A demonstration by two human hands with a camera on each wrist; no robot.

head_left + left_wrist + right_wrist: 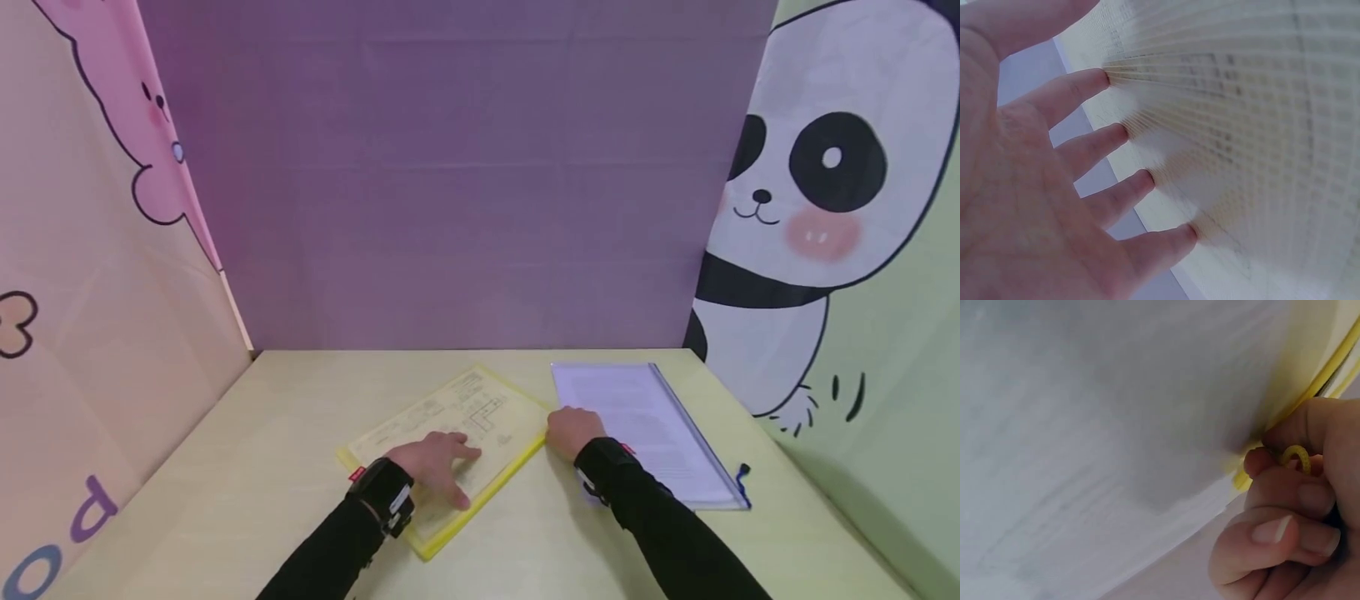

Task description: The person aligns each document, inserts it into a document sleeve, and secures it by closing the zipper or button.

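Note:
A yellow-edged mesh zip pouch (487, 446) with printed sheets inside lies slantwise on the table. My left hand (435, 462) rests on its near left part with the fingers spread; in the left wrist view, the fingertips press into the mesh (1260, 125). At the pouch's right corner my right hand (573, 432) has its fingers curled. The right wrist view shows its thumb and forefinger pinching the zipper end, with a small yellow cord loop (1296, 453) poking out between the fingers. The zipper pull itself is hidden by them.
To the right lies a second zip pouch (622, 425) with white printed pages and a dark blue edge; my right wrist overlaps it. A blue tassel (743, 475) hangs from its near right corner. A purple panel (465, 183) closes off the pale table's back edge (315, 354).

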